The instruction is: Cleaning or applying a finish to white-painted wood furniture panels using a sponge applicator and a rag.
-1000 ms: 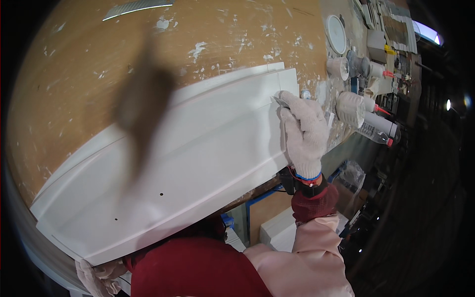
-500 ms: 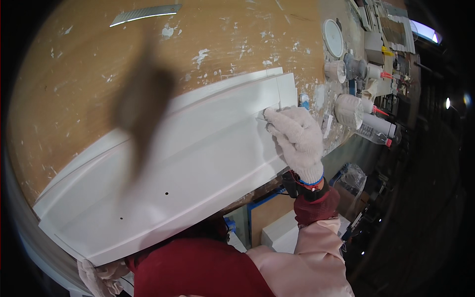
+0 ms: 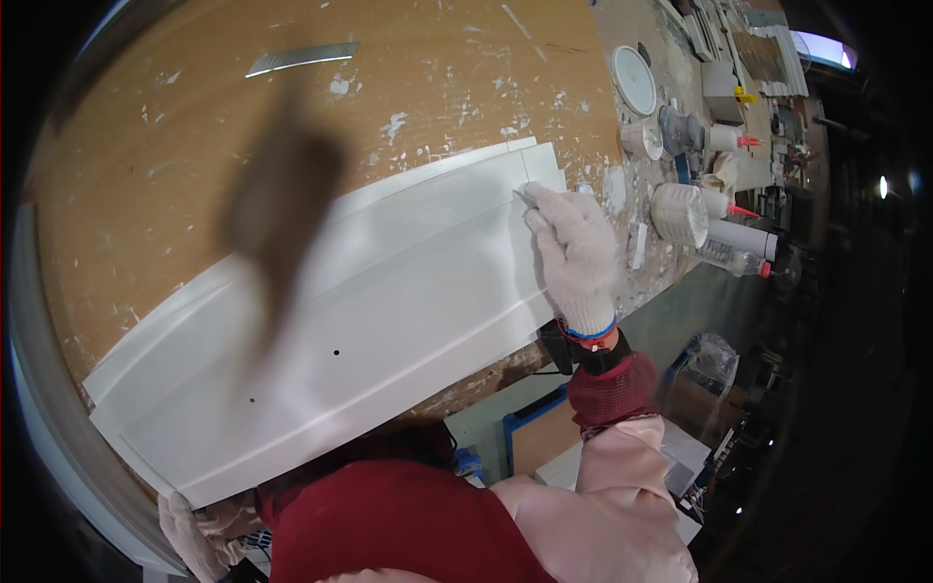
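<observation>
A long white panel (image 3: 389,301) with a curved far edge and two small dark holes lies tilted across the table. Another white strip (image 3: 428,175) shows along its far edge. My right hand (image 3: 575,257), in a white knit glove, is at the panel's right end. Its fingers are pinched at the surface around a small thin piece, too small to name. My left hand (image 3: 190,536), also gloved, grips the panel's near left corner; its fingers are partly hidden below the edge. A dark blurred smudge covers part of the panel's left half.
The brown tabletop (image 3: 447,63) is spotted with white. A metal strip (image 3: 303,60) lies at the far side. To the right stand a round white lid (image 3: 634,82), a plastic tub (image 3: 678,216), red-tipped bottles (image 3: 724,138) and a clear bottle (image 3: 734,258).
My right hand has slid up and slightly left along the panel's right end, fingers still pinched. The panel's left end sits a little higher and further right in view. My left hand stays at the corner.
</observation>
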`<state>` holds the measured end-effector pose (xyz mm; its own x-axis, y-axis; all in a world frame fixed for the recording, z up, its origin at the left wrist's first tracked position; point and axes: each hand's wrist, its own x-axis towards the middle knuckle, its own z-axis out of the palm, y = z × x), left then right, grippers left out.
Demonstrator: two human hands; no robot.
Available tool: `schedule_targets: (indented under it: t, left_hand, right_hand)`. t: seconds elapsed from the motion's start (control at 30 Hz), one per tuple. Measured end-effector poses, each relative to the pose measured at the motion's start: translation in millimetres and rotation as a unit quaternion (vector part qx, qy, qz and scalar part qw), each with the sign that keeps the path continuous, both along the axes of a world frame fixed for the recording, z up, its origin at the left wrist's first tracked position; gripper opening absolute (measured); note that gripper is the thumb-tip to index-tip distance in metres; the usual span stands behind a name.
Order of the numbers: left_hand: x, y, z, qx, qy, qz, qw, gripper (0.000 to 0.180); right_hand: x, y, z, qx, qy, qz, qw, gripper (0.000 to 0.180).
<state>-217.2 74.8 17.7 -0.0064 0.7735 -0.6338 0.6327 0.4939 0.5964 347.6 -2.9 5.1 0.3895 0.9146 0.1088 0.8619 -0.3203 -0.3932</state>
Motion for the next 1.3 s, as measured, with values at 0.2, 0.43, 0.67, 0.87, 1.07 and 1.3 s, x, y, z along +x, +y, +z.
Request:
schedule_targets:
  t: [0.2, 0.43, 0.67, 0.87, 1.07, 1.3]
  left_hand:
    - [16, 0, 3, -0.011, -0.052, 0.053, 0.997, 0.046]
    - [4, -1, -2, -0.005, -0.026, 0.009, 1.0, 0.045]
    - [-7, 1, -6, -0.018, -0.001, -0.01, 1.0, 0.047]
    - [6, -2, 0, 0.0, -0.027, 0.022, 0.999, 0.048]
    - [-1, 0, -5, 0.0, -0.016, 0.017, 1.0, 0.047]
    - [1, 2, -6, -0.007, -0.047, 0.019, 0.999, 0.049]
  right_hand:
    - [4, -2, -2, 0.033, -0.022, 0.037, 0.999, 0.032]
    - [7, -3, 3, 0.049, -0.024, 0.068, 0.996, 0.027]
    - [2, -2, 5, 0.006, -0.052, 0.024, 0.998, 0.027]
    - [1, -1, -1, 0.016, -0.017, 0.014, 1.0, 0.032]
    - [4, -4, 5, 0.004, -0.002, 0.058, 0.998, 0.027]
    - [-6, 5, 12, 0.025, 0.037, -0.109, 0.993, 0.026]
